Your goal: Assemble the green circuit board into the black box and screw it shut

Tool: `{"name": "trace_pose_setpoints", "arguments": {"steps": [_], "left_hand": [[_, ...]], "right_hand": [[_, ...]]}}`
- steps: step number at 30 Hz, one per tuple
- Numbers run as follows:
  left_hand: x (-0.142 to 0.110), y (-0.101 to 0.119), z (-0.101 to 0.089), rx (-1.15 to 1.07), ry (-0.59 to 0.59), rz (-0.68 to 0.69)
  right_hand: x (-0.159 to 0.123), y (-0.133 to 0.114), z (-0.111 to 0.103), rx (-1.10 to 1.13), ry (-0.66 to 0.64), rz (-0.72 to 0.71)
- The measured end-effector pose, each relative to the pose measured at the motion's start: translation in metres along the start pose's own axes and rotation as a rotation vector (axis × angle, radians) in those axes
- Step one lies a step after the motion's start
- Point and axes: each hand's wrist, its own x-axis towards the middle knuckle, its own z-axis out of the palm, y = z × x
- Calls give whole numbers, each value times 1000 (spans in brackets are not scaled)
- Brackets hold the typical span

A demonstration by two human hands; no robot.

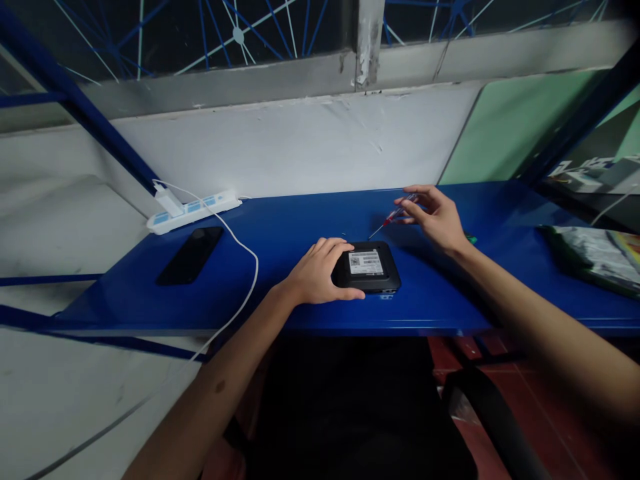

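A small black electronic box (391,268) with rounded corners and a white printed label lies on the blue table (300,217). My left hand (320,272) grips its left side, thumb along the near edge and fingers over the far edge. In my right hand (436,217) is a screwdriver (395,213) with a clear and red handle, held between thumb and fingers. Its thin shaft slants down to the left, with the tip close to the box's far edge. Whether the tip touches the box I cannot tell.
A black phone (191,255) lies at the left, near a white power strip (200,211) with a charger plugged in. From it a white cable (256,267) runs over the table's front edge. A plastic packet (595,257) lies at the right. Behind stands a white wall panel (300,150).
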Motion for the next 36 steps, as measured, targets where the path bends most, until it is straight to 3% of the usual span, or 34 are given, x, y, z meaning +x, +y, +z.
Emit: {"name": "trace_pose_setpoints", "arguments": {"steps": [15, 26, 36], "left_hand": [[-1, 3, -1, 23, -7, -74], [2, -1, 1, 26, 37, -81], [2, -1, 1, 14, 36, -71]], "right_hand": [[6, -2, -6, 159, 117, 42], [-5, -19, -1, 263, -182, 287], [-6, -18, -1, 243, -212, 308]]}}
